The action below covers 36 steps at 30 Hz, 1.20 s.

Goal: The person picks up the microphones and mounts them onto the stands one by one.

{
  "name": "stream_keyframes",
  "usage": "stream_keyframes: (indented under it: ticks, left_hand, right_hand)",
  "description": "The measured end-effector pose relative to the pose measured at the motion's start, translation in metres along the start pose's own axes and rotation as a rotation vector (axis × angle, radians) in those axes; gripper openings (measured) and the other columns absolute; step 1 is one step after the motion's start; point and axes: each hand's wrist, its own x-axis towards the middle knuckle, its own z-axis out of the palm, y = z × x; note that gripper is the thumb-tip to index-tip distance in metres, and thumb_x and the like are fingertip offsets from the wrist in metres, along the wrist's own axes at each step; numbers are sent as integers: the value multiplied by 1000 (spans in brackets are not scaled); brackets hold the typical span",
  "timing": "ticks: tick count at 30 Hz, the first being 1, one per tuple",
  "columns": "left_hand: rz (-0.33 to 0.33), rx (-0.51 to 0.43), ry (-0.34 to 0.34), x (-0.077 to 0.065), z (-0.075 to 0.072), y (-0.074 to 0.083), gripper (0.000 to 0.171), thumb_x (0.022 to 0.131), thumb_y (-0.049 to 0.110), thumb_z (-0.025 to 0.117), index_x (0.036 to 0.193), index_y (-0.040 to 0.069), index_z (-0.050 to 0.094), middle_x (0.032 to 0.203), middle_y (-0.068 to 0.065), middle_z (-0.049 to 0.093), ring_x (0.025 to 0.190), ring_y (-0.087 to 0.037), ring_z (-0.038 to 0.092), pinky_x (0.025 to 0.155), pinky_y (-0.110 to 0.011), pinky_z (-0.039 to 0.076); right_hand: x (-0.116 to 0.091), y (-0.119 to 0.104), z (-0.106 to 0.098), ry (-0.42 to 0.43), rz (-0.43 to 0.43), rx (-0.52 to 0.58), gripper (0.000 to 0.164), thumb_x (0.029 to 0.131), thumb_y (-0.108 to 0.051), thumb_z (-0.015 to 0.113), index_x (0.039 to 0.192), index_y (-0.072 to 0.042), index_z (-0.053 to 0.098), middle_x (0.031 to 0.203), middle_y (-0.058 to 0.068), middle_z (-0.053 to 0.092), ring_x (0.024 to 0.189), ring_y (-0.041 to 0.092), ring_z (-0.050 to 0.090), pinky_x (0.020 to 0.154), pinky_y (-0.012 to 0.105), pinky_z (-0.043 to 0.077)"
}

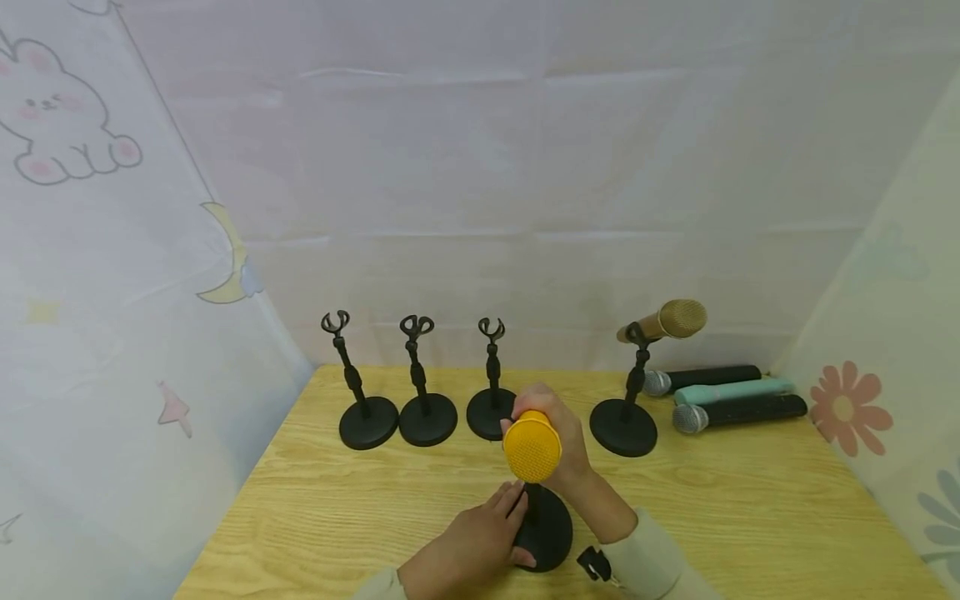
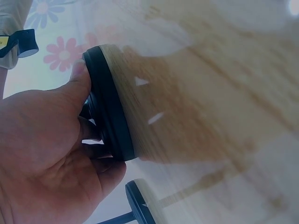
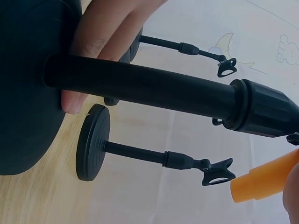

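In the head view a yellow microphone (image 1: 532, 447) points its round grille up towards the camera, gripped by my right hand (image 1: 562, 437). Below it stands a black desktop microphone stand (image 1: 551, 533), upright on the table. My left hand (image 1: 483, 529) holds the stand's round base (image 2: 110, 105), thumb at one edge and fingers across the other side. From the right wrist, the stand's pole (image 3: 145, 86) crosses the view, and the microphone's orange-yellow handle (image 3: 264, 179) shows near its upper end. The stand's clip is hidden, so I cannot tell whether the microphone sits in it.
Three similar stands, a left one (image 1: 368, 422), a middle one (image 1: 428, 419) and a right one (image 1: 483, 417), line the table's back. A gold microphone (image 1: 681, 318) rests in another stand (image 1: 624, 429). Beside it lie two black microphones (image 1: 753, 410) and a teal one (image 1: 738, 390).
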Motion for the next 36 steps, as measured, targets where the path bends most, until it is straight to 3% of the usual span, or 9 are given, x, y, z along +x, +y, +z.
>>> stream_keyframes:
  ticks: [9,36]
  left_hand:
    - [-25,-33,-37,-2,-5,4,83,94,65,50,157,13,39,165,-2,30,150,-18,33,105,-29,49]
    - [5,25,3,0,0,1,83,95,67,46,156,12,41,163,-4,35,149,-19,36,106,-28,48]
  right_hand:
    - [1,1,0,15,-53,-49,30,98,-28,69,98,0,57,85,5,59,74,14,57,85,15,52]
    - [-1,6,2,41,-118,16,28,95,-23,73,92,1,59,79,6,61,68,15,59,77,18,54]
